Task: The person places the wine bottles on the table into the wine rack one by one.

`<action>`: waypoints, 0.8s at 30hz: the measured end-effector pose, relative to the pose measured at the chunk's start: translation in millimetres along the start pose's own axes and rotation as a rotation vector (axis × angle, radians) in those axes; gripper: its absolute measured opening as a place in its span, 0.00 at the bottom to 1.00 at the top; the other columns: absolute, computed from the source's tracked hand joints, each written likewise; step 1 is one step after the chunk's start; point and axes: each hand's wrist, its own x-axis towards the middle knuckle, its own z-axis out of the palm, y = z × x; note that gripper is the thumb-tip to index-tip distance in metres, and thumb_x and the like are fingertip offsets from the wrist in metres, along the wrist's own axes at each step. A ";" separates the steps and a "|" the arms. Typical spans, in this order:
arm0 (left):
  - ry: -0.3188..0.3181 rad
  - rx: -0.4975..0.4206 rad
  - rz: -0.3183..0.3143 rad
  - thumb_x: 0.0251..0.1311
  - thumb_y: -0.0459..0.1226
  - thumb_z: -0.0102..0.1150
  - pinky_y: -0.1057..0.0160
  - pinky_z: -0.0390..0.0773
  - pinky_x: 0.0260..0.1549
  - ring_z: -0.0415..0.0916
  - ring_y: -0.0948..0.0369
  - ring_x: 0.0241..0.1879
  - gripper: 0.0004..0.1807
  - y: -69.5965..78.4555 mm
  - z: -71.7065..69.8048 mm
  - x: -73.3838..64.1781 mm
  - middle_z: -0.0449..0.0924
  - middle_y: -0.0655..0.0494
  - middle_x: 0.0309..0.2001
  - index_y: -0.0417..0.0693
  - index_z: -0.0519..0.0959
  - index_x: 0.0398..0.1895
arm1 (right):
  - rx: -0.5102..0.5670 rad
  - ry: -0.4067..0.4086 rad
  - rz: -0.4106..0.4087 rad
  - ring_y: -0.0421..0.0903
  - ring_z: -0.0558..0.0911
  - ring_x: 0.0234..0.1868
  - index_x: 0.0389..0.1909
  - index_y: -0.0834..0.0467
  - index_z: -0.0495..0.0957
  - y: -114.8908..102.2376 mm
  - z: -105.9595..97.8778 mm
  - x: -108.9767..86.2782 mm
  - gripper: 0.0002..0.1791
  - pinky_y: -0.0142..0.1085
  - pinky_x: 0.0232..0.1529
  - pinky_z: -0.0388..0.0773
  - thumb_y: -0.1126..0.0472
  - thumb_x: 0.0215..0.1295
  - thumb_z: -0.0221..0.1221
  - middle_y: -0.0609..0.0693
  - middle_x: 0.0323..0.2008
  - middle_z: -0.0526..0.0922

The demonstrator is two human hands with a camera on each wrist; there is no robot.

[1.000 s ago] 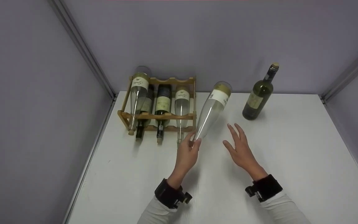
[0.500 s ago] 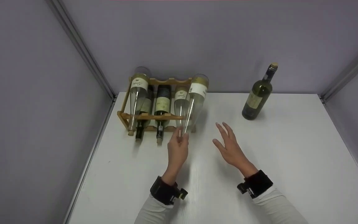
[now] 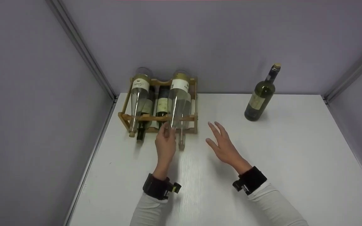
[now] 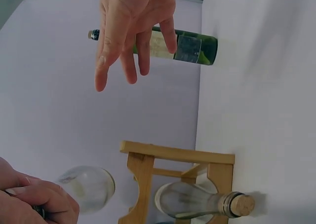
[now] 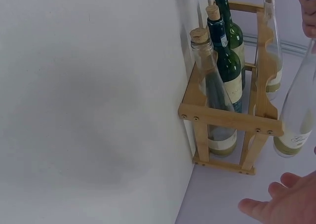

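Observation:
My left hand [image 3: 165,146] grips a clear glass wine bottle [image 3: 178,94] by its neck. The bottle slants away from me, base toward the back wall, over the right half of a wooden wine rack [image 3: 149,118]. In the right wrist view this bottle [image 5: 298,105] lies close over the rack's upper rails. Fingers spread and holding nothing, my right hand [image 3: 225,149] hovers over the white table right of the rack. Another clear bottle [image 3: 139,94] rests on the rack's upper left. Its lower tier holds two dark bottles [image 5: 229,68] and a clear corked bottle [image 5: 217,95].
A green corked wine bottle [image 3: 258,100] stands upright on the white table [image 3: 294,163], toward the back right. Grey panels [image 3: 231,40] enclose the table at the back and both sides.
My left hand has carried the clear bottle leftward, from beside the rack to over its right half. My right hand has drifted left too, fingers still spread.

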 end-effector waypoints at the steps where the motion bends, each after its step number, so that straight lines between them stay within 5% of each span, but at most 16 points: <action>1: 0.015 0.001 -0.004 0.72 0.41 0.54 0.61 0.76 0.24 0.77 0.58 0.29 0.24 -0.3 -2.6 2.9 0.82 0.50 0.35 0.43 0.70 0.67 | -0.008 -0.006 -0.004 0.58 0.46 0.75 0.78 0.48 0.47 -1.2 0.6 1.2 0.35 0.59 0.68 0.51 0.50 0.77 0.49 0.60 0.76 0.44; 10: 0.099 0.065 0.013 0.72 0.41 0.53 0.65 0.65 0.17 0.67 0.61 0.18 0.23 -8.5 -20.2 24.6 0.75 0.52 0.21 0.41 0.72 0.65 | -0.002 -0.022 0.000 0.58 0.46 0.75 0.78 0.51 0.49 -6.1 4.6 7.0 0.35 0.59 0.68 0.50 0.46 0.77 0.48 0.60 0.76 0.44; 15: 0.110 0.084 0.009 0.72 0.39 0.53 0.63 0.67 0.19 0.69 0.60 0.20 0.20 -11.9 -26.6 33.6 0.77 0.44 0.25 0.42 0.73 0.63 | -0.015 -0.034 0.000 0.57 0.46 0.75 0.79 0.48 0.47 -7.2 7.9 7.6 0.35 0.58 0.69 0.51 0.47 0.77 0.49 0.59 0.76 0.44; 24: 0.092 0.092 -0.072 0.72 0.44 0.52 0.60 0.74 0.24 0.79 0.49 0.33 0.23 -19.6 -29.5 52.9 0.82 0.47 0.39 0.46 0.71 0.66 | -0.023 -0.043 -0.007 0.57 0.46 0.75 0.78 0.50 0.49 -10.6 12.3 7.8 0.35 0.58 0.69 0.50 0.49 0.76 0.50 0.58 0.76 0.44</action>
